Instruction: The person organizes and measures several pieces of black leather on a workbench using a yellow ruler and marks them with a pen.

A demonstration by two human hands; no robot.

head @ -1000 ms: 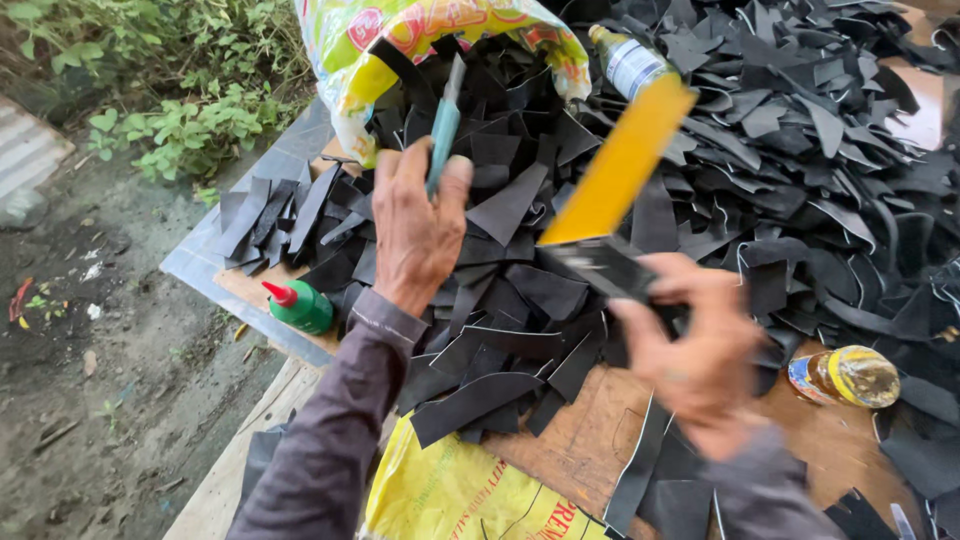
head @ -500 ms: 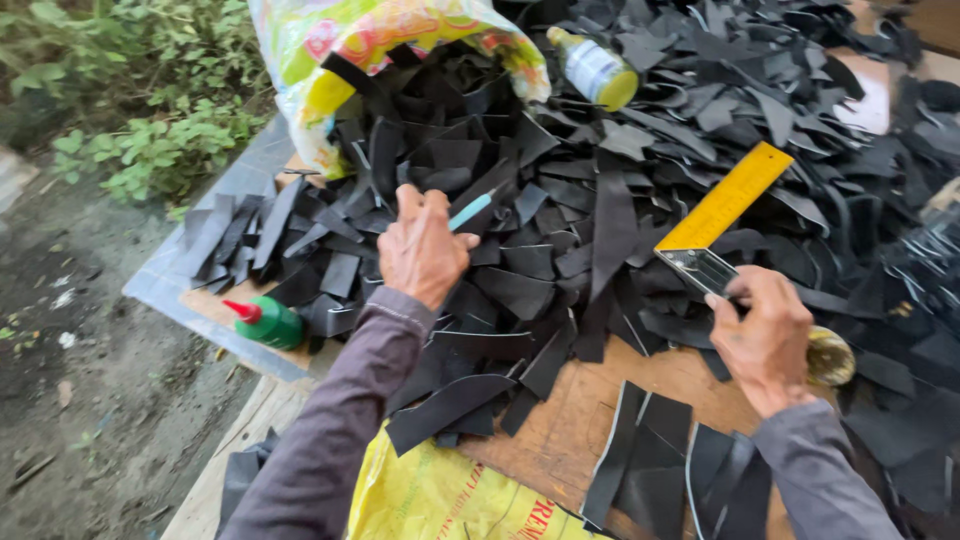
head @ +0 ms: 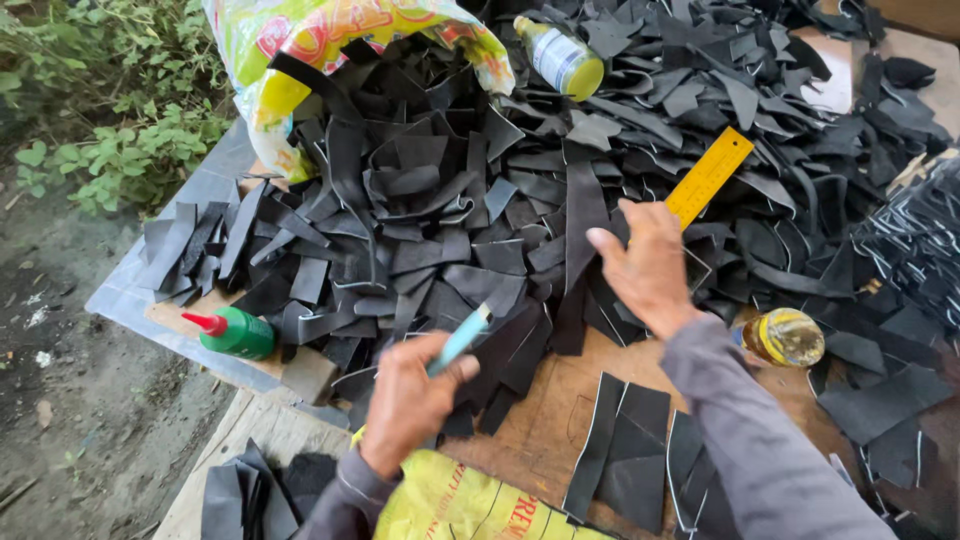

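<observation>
left hand (head: 410,405): lower centre of frame, fingers curled tight round a light-blue pen-like tool (head: 458,340), probably a cutter or marker; can't tell which
tool axis: runs diagonal, lower left to upper right; free tip points up-right into the scrap pile
right hand (head: 648,265): centre-right of frame, seen from the back, pressed down on the near end of the yellow ruler (head: 708,177); grip looks closed on it, fingers mostly hidden, so can't tell exactly how
ruler axis: diagonal, lower left to upper right, far end toward upper right of frame, lying on top of the strips
key relation: ruler lies up and right of the tool tip, well apart; the two long axes roughly parallel; right hand is on the ruler, left hand the farther one
black rubber strips (head: 450,230): heaped across centre and upper frame, loose, overlapping, spilling from the printed yellow sack (head: 300,50) at upper left
wooden board (head: 545,420): bare patch lower centre, between the two hands
green glue bottle (head: 235,332): left of frame, on its side, red nozzle pointing left, near left hand, not touching
small jar (head: 788,336): just right of right sleeve
</observation>
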